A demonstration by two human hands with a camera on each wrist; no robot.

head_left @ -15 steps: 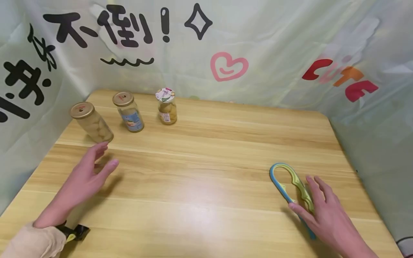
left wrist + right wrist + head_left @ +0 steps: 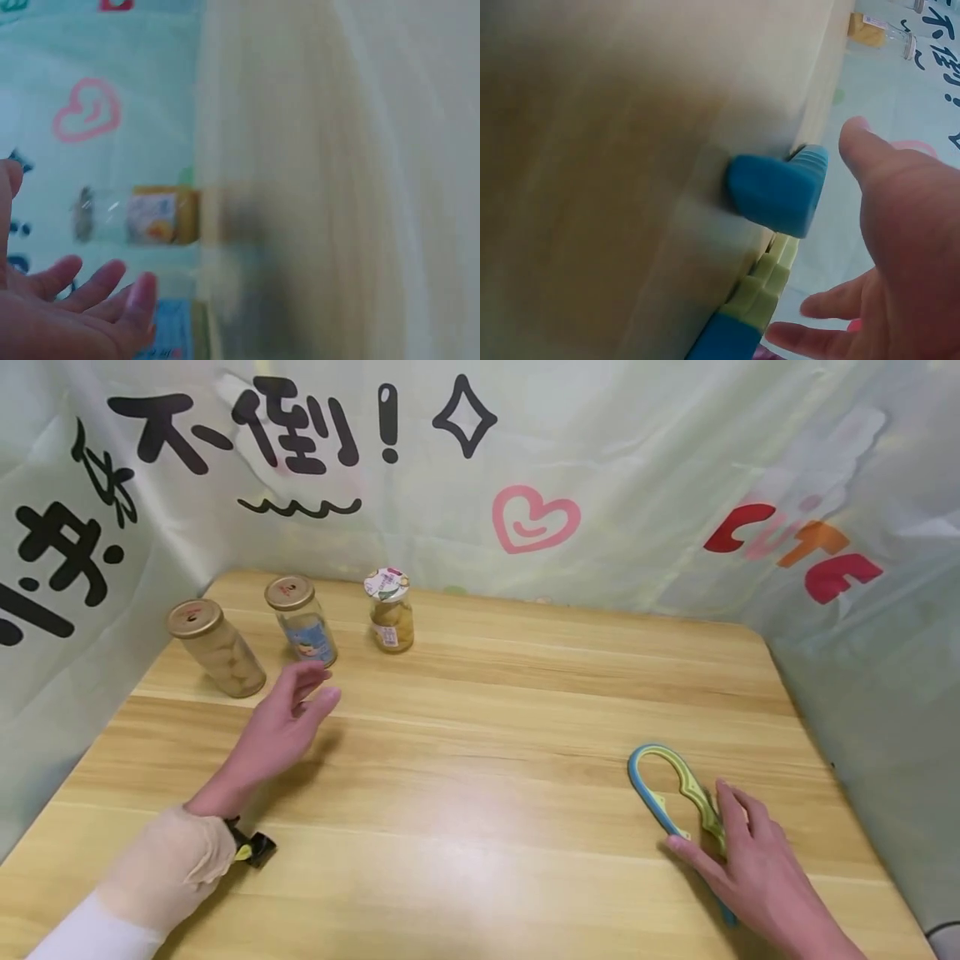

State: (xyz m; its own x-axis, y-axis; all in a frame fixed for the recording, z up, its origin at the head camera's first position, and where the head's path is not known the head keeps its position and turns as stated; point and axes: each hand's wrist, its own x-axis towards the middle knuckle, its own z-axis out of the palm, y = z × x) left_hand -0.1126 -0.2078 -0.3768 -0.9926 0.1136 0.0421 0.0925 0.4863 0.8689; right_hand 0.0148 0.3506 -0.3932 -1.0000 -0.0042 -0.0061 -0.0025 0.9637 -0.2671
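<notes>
In the head view my left hand hangs over the table with fingers loosely bent, just in front of a gold-lidded jar with a blue label. It holds nothing. Left of that jar stands a taller gold-lidded jar with pale chunks inside. A smaller jar with yellow contents and a patterned lid is to the right; the left wrist view shows this small jar beyond the fingers. My right hand hovers, fingers spread, over a U-shaped blue and yellow-green jar opener, whose blue end shows in the right wrist view.
The wooden table carries all these things. Behind it and at both sides hangs a pale printed curtain, close to the table's edges. The three jars stand near the back left corner.
My left hand has moved right and slightly away from me, from before the tall jar to before the blue-labelled one. My right hand stays almost still over the jar opener.
</notes>
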